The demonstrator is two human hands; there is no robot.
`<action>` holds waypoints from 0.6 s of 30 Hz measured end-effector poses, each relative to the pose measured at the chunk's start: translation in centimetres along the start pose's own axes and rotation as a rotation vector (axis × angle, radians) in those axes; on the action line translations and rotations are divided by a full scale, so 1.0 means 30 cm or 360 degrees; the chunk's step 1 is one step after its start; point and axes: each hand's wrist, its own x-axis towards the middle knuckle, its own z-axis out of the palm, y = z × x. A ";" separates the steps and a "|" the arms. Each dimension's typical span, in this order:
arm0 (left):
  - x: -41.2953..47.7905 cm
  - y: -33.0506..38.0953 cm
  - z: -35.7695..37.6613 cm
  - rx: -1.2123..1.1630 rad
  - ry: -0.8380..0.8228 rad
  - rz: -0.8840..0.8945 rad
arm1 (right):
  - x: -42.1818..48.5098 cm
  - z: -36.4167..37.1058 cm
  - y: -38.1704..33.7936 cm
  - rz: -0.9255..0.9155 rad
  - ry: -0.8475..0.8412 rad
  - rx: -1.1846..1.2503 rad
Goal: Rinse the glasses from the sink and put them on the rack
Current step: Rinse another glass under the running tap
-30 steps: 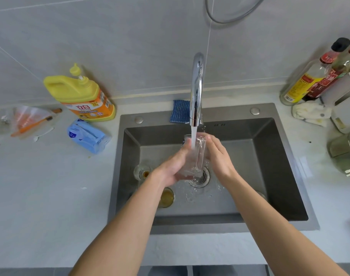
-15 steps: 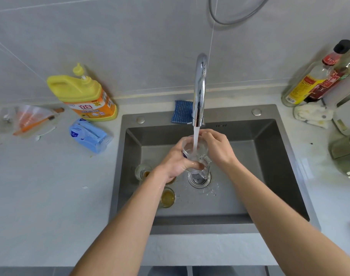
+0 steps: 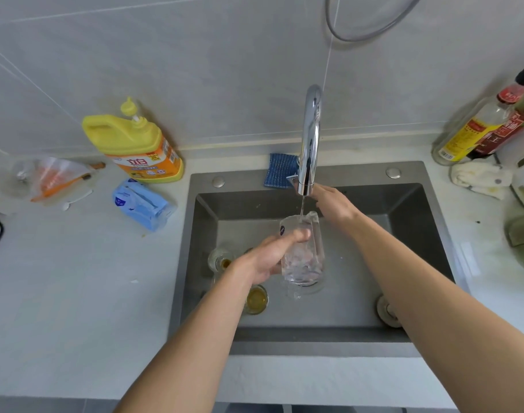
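While water (image 3: 302,205) runs, steel sink (image 3: 404,234), pale counter (image 3: 76,293), tiles (image 3: 195,70)

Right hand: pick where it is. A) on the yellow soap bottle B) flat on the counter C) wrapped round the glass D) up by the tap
D: the right hand reaches up beside the tap, while the left hand alone holds the glass.

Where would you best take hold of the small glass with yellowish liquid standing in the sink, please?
Probably grip the small glass round its side wall just under the rim, coming from above: it stands upright, mouth up, holding liquid.
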 end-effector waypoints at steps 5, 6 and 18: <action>-0.018 0.039 0.017 -0.0575 -0.0118 -0.0260 | -0.014 0.014 0.063 0.0066 -0.0078 0.0153; -0.022 0.046 0.018 -0.0646 -0.0082 -0.0301 | -0.016 0.014 0.082 0.0074 -0.0106 0.0224; 0.012 0.029 0.084 -0.0241 0.0233 -0.0390 | -0.134 0.015 0.183 0.0179 -0.0025 0.0356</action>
